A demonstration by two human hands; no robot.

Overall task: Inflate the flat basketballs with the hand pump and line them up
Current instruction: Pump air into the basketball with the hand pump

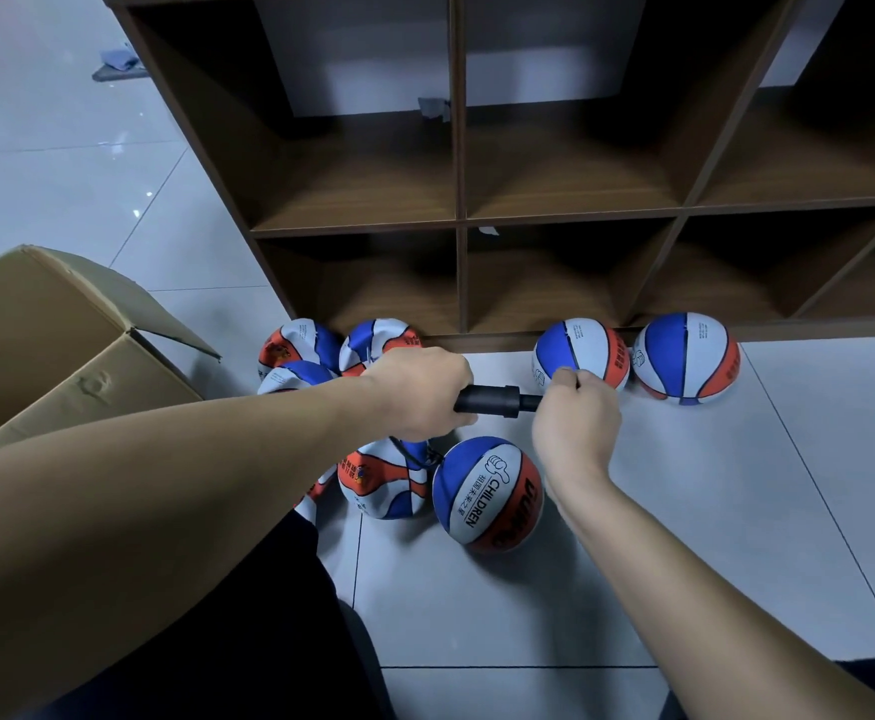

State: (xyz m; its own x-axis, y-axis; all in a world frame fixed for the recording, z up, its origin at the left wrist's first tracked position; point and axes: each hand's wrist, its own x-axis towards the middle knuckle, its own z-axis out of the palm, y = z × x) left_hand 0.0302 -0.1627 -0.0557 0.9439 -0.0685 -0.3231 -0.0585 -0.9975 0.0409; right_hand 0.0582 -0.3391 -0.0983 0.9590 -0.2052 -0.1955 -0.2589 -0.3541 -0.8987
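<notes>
A black hand pump (pixel 492 401) lies level between my hands, above the floor. My left hand (pixel 420 392) grips its left end. My right hand (pixel 575 413) curls round its right end, which is hidden in the fist. A round red, white and blue basketball (pixel 487 493) sits just below the pump. Two more round balls, one (pixel 588 350) and another (pixel 687 358), stand side by side against the shelf base. Several flat, crumpled balls lie at the left: two by the shelf (pixel 298 343), (pixel 375 343) and one (pixel 386 483) beside the near round ball.
A dark wooden cubby shelf (pixel 459 220) stands on the floor ahead, its compartments holding no balls. An open cardboard box (pixel 61 345) sits at the left. Pale floor tiles (pixel 736 511) stretch to the right. My dark-clothed legs fill the bottom edge.
</notes>
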